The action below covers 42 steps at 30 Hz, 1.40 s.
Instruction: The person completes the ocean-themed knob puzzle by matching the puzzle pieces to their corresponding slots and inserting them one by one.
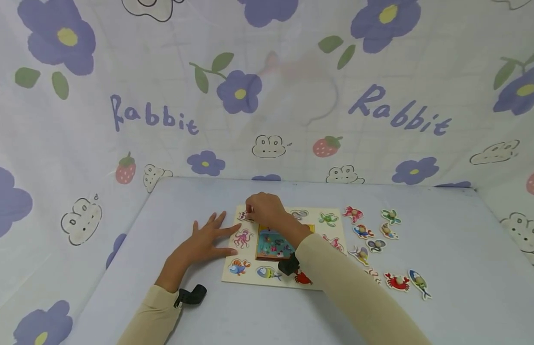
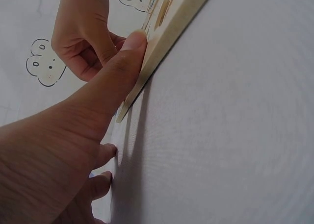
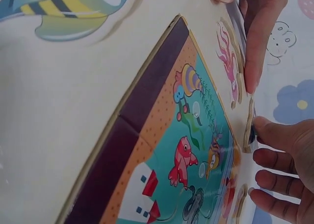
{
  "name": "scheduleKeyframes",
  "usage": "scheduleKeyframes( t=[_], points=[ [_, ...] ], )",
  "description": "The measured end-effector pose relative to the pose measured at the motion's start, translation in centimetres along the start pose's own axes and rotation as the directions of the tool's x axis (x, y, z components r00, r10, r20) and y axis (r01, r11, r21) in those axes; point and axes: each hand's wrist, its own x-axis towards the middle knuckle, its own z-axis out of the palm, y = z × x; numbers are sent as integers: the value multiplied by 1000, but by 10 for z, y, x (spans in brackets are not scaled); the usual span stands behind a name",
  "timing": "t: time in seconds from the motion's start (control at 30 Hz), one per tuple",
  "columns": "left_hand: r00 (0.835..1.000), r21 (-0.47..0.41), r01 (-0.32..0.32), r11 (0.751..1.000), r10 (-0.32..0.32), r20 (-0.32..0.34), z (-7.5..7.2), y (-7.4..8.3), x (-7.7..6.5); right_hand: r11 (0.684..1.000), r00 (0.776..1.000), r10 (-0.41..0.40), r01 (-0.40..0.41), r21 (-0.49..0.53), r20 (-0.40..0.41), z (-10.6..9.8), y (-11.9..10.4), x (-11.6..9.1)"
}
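Note:
A wooden puzzle board with sea-animal pictures round a central sea scene lies on the table. My right hand is over its upper left corner; thumb and fingers pinch a small puzzle piece, dark in the right wrist view and mostly hidden by the fingers. My left hand is spread at the board's left side, its thumb resting on the board's edge in the left wrist view. The pink octopus picture lies between the left hand and the sea scene.
Right of the board lie several loose knobbed pieces, among them a red crab, a blue-green fish, a green turtle and a pinkish-red piece. A patterned cloth hangs behind the white table.

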Motion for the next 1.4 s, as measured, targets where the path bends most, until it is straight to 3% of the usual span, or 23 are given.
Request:
scheduleKeyframes(
  t=[0.73, 0.93, 1.23, 1.4],
  points=[
    [1000, 15, 0, 1000, -1, 25, 6, 7, 6, 998, 998, 49, -50, 25, 33, 4, 7, -13],
    [1000, 23, 3, 1000, -3, 26, 6, 7, 5, 994, 996, 87, -88, 58, 16, -2, 14, -30],
    [1000, 15, 18, 1000, -19, 19, 3, 8, 1, 988, 997, 49, -41, 148, -52, -28, 23, -73],
    [1000, 16, 24, 1000, -25, 9, 1, 6, 2, 988, 998, 28, -19, 155, -51, -39, 27, -99]
  ],
)
